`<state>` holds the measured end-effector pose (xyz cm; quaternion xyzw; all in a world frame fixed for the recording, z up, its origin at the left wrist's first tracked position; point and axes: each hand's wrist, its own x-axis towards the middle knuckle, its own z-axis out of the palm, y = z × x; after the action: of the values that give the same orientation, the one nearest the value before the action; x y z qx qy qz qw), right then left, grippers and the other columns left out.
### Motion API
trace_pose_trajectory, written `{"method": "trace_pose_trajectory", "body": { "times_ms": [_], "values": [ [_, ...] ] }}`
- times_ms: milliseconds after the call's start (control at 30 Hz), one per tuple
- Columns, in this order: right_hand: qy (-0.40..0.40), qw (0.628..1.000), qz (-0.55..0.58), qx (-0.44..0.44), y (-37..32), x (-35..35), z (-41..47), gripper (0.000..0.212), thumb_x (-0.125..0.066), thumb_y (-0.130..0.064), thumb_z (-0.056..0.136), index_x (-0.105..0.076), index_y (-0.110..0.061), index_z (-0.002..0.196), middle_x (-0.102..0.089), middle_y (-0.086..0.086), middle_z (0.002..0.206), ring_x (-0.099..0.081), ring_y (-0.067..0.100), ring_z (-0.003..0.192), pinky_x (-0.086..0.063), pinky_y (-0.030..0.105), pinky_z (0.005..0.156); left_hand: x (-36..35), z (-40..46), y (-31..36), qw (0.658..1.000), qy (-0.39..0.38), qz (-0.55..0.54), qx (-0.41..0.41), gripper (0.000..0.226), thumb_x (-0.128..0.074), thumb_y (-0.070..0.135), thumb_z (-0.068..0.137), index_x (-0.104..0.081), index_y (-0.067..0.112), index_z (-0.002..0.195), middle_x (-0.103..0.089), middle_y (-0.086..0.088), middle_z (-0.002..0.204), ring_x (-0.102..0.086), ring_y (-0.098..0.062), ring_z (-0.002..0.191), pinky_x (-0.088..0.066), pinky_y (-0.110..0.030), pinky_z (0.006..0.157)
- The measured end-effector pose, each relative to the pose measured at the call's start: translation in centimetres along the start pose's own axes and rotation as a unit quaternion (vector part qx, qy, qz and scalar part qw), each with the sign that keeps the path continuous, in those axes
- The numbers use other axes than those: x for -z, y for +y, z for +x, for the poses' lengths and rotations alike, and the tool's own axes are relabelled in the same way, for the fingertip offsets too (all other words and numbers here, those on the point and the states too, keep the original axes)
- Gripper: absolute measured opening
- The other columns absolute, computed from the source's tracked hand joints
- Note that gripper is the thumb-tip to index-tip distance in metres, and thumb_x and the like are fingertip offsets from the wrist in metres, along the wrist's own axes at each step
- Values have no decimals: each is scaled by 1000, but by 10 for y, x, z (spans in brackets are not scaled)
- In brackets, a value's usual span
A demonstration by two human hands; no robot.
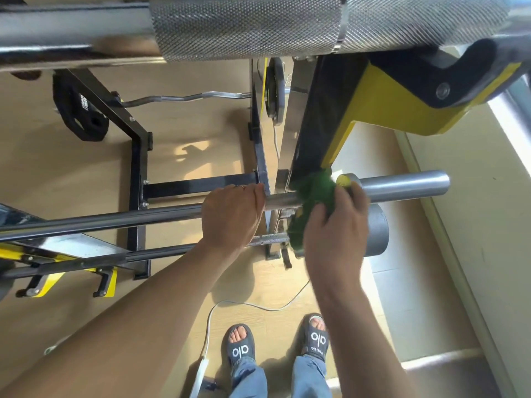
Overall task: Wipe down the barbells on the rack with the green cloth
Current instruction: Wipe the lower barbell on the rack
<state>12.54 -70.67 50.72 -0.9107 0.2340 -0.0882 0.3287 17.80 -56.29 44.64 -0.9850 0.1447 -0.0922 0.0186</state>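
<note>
head view: the left hand is curled closed over the shaft of the middle barbell, fingers wrapped over the top of the bar, a ring on one finger. the right hand is clenched around the green cloth, which is bunched against the same bar just beside the sleeve collar, next to the rack upright. the right hand and the cloth are blurred, so the folds of the cloth and how the fingers sit in it are hard to make out.

the bar's shaft is dark smooth steel with a glossy streak along it; its sleeve is a thicker, smooth grey cylinder sticking out to the right, with a yellow-green patch on its collar. a second bar lies lower, with a knurled stretch showing under the left wrist and a blunt round sleeve end partly hidden behind the right hand. across the top edge runs a third barbell, very near the camera, with diamond knurling, a smooth ring mark, and polished chrome on its left part; both ends are cut off by the edges. it rests in a black-lined yellow hook.

further back, a curl bar with a wavy shaft sits on a black frame, a black plate at the left and another plate edge-on. a white cable trails over the tan floor. the person's black sandals and jean hems show at the bottom edge.
</note>
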Motion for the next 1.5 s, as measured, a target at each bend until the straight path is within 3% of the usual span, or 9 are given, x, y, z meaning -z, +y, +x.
{"method": "trace_pose_trajectory", "body": {
  "times_ms": [100, 267, 400, 533, 733, 867, 1233, 1333, 1500],
  "values": [
    [9, 999, -38, -29, -6, -7, 5, 30, -46, -5, 95, -58, -3, 122, -41, 5, 146, -45, 30, 116, -34, 33, 100, -3, -2, 0, 999, -7, 30, -22, 56, 1, 31, 104, -41, 20, 69, -33, 7, 50, -32, -14, 44, -26, -27, 47],
    [-65, 994, -79, -42, -19, -32, -7, 46, -46, -4, 95, -44, -1, 142, -30, 6, 157, -43, 31, 120, -36, 35, 103, -6, -1, -3, 1000, -11, -13, -4, 31, -72, 14, 86, -54, 11, 60, -47, -2, 44, -45, -19, 36, -42, -24, 43],
    [-77, 997, -29, -3, -23, -43, -27, 44, -44, -6, 98, -48, -6, 142, -38, 0, 154, -48, 24, 117, -41, 29, 101, -7, -1, -3, 999, -18, -40, -27, 33, -48, 21, 99, -52, 14, 67, -46, 1, 48, -43, -20, 41, -46, -31, 46],
    [-168, 979, 98, 57, -16, -34, -38, 35, -47, -9, 98, -62, -16, 129, -54, -17, 132, -52, -7, 108, -47, 18, 99, -12, -3, -6, 995, -7, -93, -22, 32, -56, 25, 97, -57, 16, 67, -51, 0, 51, -46, -20, 44, -43, -30, 48],
    [96, 994, 43, -23, 11, 22, 6, 28, -50, -12, 95, -64, -11, 119, -59, -6, 125, -54, 17, 111, -47, 26, 99, 5, -2, -2, 998, -43, 47, -18, 27, -62, 17, 88, -49, 17, 64, -43, 4, 44, -32, -15, 39, -20, -23, 47],
    [-18, 999, -27, -7, -1, -22, 4, 27, -49, -10, 93, -64, -5, 115, -58, 4, 129, -52, 28, 114, -46, 42, 101, 6, -1, -3, 998, -56, 31, -1, 29, -69, 20, 86, -54, 15, 61, -45, 2, 43, -39, -16, 36, -21, -23, 46],
    [-124, 986, 90, 63, -21, -47, -39, 34, -49, -4, 95, -68, -15, 121, -62, -9, 128, -56, 13, 112, -48, 28, 101, 6, -4, -13, 986, -73, -147, -1, 26, -47, 33, 103, -48, 22, 79, -53, 5, 66, -50, -15, 56, -35, -27, 53],
    [-60, 996, 42, 51, 0, -24, -27, 37, -55, -9, 97, -60, -14, 134, -57, -6, 138, -52, 17, 123, -39, 24, 103, 21, -3, -20, 982, -63, -177, -2, 26, -36, 24, 106, -59, 11, 104, -61, -4, 86, -49, -14, 70, -36, -28, 57],
    [-13, 999, -10, 28, 6, -40, -16, 33, -51, -21, 101, -58, -7, 130, -45, 3, 141, -49, 23, 120, -48, 43, 103, 33, -4, -63, 981, 35, -161, 100, 37, -29, 29, 105, -60, 13, 92, -52, 3, 73, -49, -16, 65, -42, -35, 62]
  ]
}}
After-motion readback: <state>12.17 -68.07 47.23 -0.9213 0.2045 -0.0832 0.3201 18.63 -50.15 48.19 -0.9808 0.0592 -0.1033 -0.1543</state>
